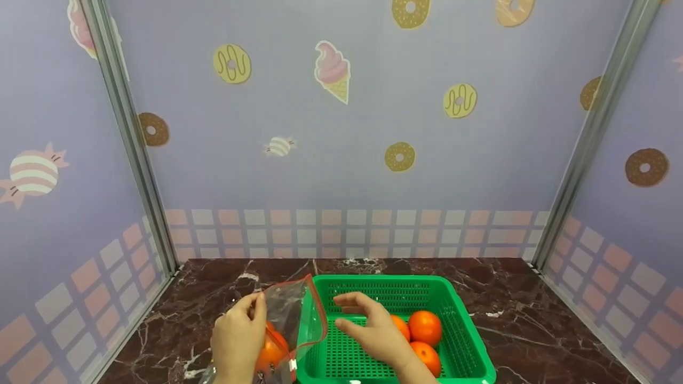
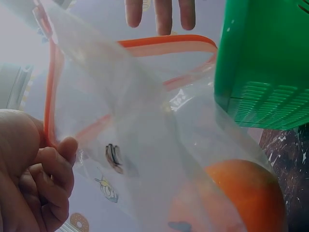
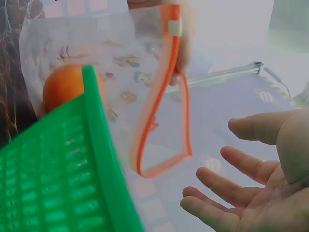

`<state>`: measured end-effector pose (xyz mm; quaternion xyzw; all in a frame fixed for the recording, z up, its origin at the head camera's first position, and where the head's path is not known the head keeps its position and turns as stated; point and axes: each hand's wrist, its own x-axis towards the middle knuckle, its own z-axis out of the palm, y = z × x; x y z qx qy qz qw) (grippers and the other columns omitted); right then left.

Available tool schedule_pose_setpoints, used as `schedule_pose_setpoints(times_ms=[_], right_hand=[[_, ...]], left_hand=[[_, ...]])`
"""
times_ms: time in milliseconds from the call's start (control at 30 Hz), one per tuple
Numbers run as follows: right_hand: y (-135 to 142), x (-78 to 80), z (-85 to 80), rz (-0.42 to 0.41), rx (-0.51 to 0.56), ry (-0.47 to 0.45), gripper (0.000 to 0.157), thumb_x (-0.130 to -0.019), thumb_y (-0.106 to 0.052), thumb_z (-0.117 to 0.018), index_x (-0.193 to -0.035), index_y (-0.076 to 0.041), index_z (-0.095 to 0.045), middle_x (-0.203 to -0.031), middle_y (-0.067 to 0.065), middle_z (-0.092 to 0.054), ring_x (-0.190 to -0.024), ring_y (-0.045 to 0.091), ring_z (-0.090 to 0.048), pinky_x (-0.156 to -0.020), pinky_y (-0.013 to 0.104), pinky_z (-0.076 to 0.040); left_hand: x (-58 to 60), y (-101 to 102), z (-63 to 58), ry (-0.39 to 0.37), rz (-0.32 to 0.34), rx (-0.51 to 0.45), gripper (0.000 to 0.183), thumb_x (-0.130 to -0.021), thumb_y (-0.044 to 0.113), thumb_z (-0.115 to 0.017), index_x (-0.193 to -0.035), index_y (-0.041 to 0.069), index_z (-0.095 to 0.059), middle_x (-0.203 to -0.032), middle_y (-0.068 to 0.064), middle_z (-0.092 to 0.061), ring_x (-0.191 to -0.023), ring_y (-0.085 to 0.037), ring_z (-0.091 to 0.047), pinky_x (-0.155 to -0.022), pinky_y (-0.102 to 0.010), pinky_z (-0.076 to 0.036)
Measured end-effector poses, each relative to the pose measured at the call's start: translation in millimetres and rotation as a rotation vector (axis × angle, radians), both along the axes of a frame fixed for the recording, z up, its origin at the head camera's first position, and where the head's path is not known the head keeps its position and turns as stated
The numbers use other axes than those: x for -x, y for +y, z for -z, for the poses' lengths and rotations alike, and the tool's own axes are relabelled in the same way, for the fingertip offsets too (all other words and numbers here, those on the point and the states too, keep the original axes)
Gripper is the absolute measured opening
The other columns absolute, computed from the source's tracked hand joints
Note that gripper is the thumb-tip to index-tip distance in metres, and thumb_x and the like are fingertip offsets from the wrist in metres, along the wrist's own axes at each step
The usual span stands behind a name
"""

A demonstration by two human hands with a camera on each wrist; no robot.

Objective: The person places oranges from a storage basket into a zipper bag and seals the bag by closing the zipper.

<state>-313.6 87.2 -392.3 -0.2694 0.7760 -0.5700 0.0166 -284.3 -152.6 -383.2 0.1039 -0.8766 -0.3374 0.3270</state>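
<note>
My left hand (image 1: pixel 238 336) pinches the rim of a clear zip bag (image 1: pixel 288 304) with an orange-red zip edge. The bag's mouth gapes toward the basket, and small printed figures show on its film in the left wrist view. Inside the bag sits an orange fruit (image 2: pixel 248 193), low down. My right hand (image 1: pixel 371 328) is over the green basket (image 1: pixel 469 341), fingers spread and slightly bent, with nothing in its grasp. Several orange fruits (image 1: pixel 425 328) lie at the basket's right side, partly hidden by my right hand and forearm.
The basket stands on a dark red marbled tabletop (image 1: pixel 539 330), right of the bag. A white slider (image 3: pixel 175 28) sits on the bag's zip edge. Patterned panels (image 1: pixel 373 186) enclose the table at the back and both sides, with metal posts (image 1: pixel 136 144) at the corners.
</note>
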Motion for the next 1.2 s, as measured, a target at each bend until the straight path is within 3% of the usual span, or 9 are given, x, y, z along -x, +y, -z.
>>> schedule_pose_setpoints(times_ms=[267, 667, 1000, 1200], right_hand=[[23, -2.1, -4.8, 0.028, -0.058, 0.044, 0.038, -0.088, -0.038, -0.064, -0.122, -0.024, -0.055, -0.129, 0.004, -0.055, -0.120, 0.031, -0.051, -0.092, 0.044, -0.046], [61, -0.7, -2.5, 0.096, -0.208, -0.016, 0.034, -0.086, -0.039, -0.065, -0.117, -0.026, -0.058, -0.128, 0.003, -0.054, -0.122, 0.035, -0.047, -0.095, 0.055, -0.039], [84, -0.2, 4.3, 0.112, -0.332, -0.025, 0.027, -0.088, -0.032, -0.064, -0.113, -0.025, -0.059, -0.121, 0.005, -0.058, -0.118, 0.040, -0.049, -0.090, 0.054, -0.044], [94, 4.5, 8.5, 0.117, -0.373, -0.059, 0.033, -0.084, -0.037, -0.069, -0.112, -0.021, -0.060, -0.120, 0.009, -0.059, -0.113, 0.038, -0.052, -0.085, 0.049, -0.047]], left_hand=[[-0.2, -1, -0.9, -0.008, -0.010, -0.002, 0.026, -0.093, 0.030, -0.056, -0.096, 0.010, -0.073, -0.058, 0.003, -0.055, -0.045, -0.014, -0.042, -0.043, -0.028, -0.034], [0.5, -1, 0.2, 0.009, -0.003, -0.004, 0.025, -0.093, 0.029, -0.057, -0.096, 0.011, -0.073, -0.057, 0.004, -0.055, -0.043, -0.012, -0.041, -0.042, -0.028, -0.032], [0.7, 0, 1.3, 0.011, -0.024, 0.002, 0.024, -0.092, 0.030, -0.058, -0.094, 0.012, -0.073, -0.059, 0.004, -0.056, -0.046, -0.014, -0.044, -0.044, -0.030, -0.035], [0.9, 1, 0.0, -0.013, -0.008, -0.010, 0.025, -0.093, 0.031, -0.057, -0.096, 0.012, -0.073, -0.058, 0.004, -0.054, -0.045, -0.014, -0.042, -0.043, -0.029, -0.033]])
